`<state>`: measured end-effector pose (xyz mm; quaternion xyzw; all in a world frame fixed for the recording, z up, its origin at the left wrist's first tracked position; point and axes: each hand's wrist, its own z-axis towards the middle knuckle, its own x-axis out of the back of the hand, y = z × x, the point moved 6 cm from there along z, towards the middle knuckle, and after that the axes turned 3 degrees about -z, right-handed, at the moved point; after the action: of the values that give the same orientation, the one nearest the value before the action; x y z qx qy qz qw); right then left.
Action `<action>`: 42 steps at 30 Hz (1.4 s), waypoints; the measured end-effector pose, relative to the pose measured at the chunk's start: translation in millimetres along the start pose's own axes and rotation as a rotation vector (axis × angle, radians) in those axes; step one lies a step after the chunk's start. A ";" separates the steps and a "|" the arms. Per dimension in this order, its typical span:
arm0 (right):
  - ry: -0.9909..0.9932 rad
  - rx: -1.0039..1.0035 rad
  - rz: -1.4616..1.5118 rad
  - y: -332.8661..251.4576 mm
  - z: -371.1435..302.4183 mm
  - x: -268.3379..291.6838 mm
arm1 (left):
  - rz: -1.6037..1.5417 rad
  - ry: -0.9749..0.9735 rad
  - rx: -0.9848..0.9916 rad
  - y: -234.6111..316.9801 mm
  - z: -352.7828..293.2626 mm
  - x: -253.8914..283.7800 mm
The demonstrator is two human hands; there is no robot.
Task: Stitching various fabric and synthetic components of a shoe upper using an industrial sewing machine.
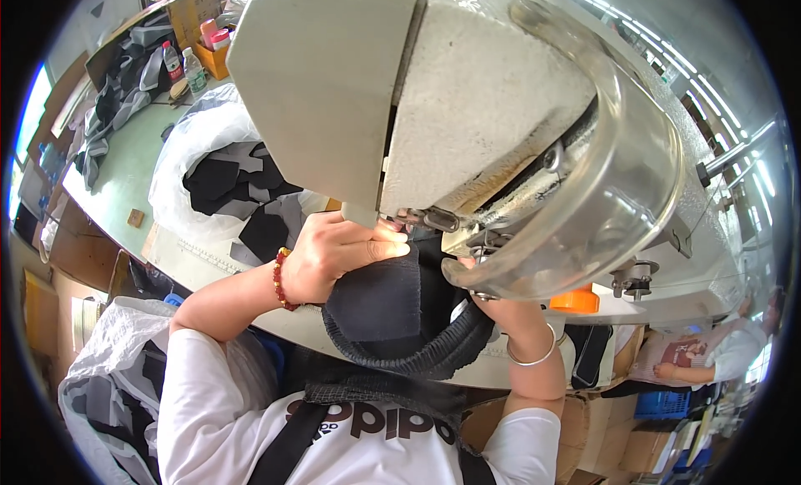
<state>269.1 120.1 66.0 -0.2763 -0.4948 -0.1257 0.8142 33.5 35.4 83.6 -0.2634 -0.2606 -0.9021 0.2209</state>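
Note:
A dark fabric piece [375, 297] with a gathered, ribbed edge lies under the head of a sewing machine [492, 93]. My left hand [338, 250], with a red beaded bracelet at the wrist, is closed on the fabric's upper left part, thumb and fingers pinched beside the needle area. On the far side of the piece, my right hand [501, 312] is at the fabric's right edge, with a silver bangle on its wrist. The machine's clear curved guard [617, 201] hides most of its fingers. The needle itself is hard to make out.
Left of the machine, a white plastic bag [179, 193] holds black and grey fabric pieces. Bottles [193, 72] and an orange box stand farther back. A phone [591, 351] lies at the right table edge, near an orange cap [576, 299]. Another person's arm [692, 372] shows at far right.

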 end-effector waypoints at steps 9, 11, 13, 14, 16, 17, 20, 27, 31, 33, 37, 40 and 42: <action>-0.002 -0.008 0.508 13.6 6.7 5.0 | -0.752 0.502 0.705 -30.5 -24.6 -9.9; -0.034 0.014 0.465 13.8 6.3 4.6 | -0.860 0.587 0.744 -32.2 -27.6 -15.6; -0.077 0.023 0.405 14.3 6.0 3.3 | -0.942 0.635 0.819 -33.6 -31.7 -21.5; -0.112 0.001 0.352 15.6 6.0 1.3 | -0.914 0.632 0.820 -33.9 -32.1 -20.0; -0.052 0.102 0.267 9.9 5.8 6.2 | -0.786 0.592 0.790 -32.5 -31.3 -15.3; -0.036 0.124 0.251 7.8 5.7 7.3 | -0.702 0.533 0.744 -30.9 -28.7 -12.5; -0.020 0.130 0.296 2.6 6.6 8.4 | -0.484 0.332 0.571 -25.7 -19.5 -7.5; 0.021 0.055 0.334 -10.9 16.4 14.0 | -0.297 0.324 0.458 -16.0 -12.8 2.0; 0.079 0.193 0.167 -25.6 20.2 18.0 | -0.493 0.311 0.511 -17.5 -8.8 -0.9; 0.136 0.254 0.082 -30.6 17.7 21.3 | -0.433 0.176 0.336 -12.1 1.0 1.1; 0.145 0.233 0.103 -25.7 15.2 21.0 | -0.201 -0.054 -0.051 -0.8 10.8 11.5; 0.021 0.068 0.335 -8.9 20.1 9.9 | -0.188 -0.029 0.030 -3.5 10.6 16.6; -0.045 0.012 0.485 -3.2 20.8 1.9 | -0.317 0.077 0.315 -10.7 4.0 16.8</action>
<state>253.2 129.5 76.1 -0.3847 -0.4328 0.0827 0.8111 16.4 41.5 92.7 -0.1469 -0.4277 -0.8832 0.1243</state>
